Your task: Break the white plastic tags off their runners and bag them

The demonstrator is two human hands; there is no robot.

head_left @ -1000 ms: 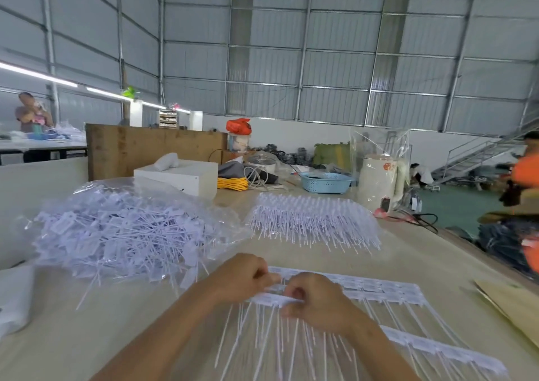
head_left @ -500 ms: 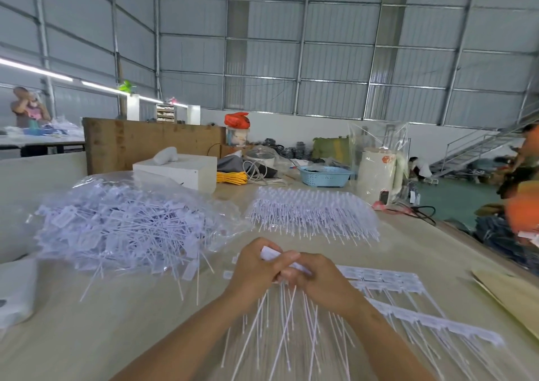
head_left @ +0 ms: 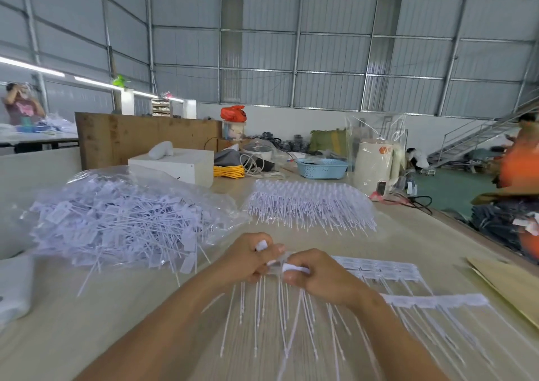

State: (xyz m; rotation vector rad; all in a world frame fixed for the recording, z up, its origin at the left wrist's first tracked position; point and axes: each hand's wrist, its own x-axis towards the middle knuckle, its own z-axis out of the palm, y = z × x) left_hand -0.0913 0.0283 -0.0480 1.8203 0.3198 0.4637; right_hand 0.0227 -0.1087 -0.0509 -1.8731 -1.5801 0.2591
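Note:
My left hand [head_left: 250, 256] and my right hand [head_left: 320, 275] meet at the table's middle, both gripping a bunch of white plastic tags [head_left: 280, 307] whose thin tails hang down toward me. Strips of tags on their runners [head_left: 388, 271] lie flat just right of my right hand, with another strip [head_left: 437, 300] nearer me. A clear plastic bag [head_left: 122, 220] full of loose white tags lies to the left. A further stack of tags on runners [head_left: 309, 205] sits behind my hands.
A white box [head_left: 180, 166], yellow cord [head_left: 229, 171], blue basket [head_left: 320, 168] and white kettle [head_left: 376, 162] stand at the table's far end. Brown card [head_left: 513, 287] lies at the right edge. A person in orange [head_left: 519, 159] is at right, another person [head_left: 22, 106] far left.
My hands lifted the strip off the table and bunched it between them, turning the tag heads up so the tails hang down. The camera view shifted slightly.

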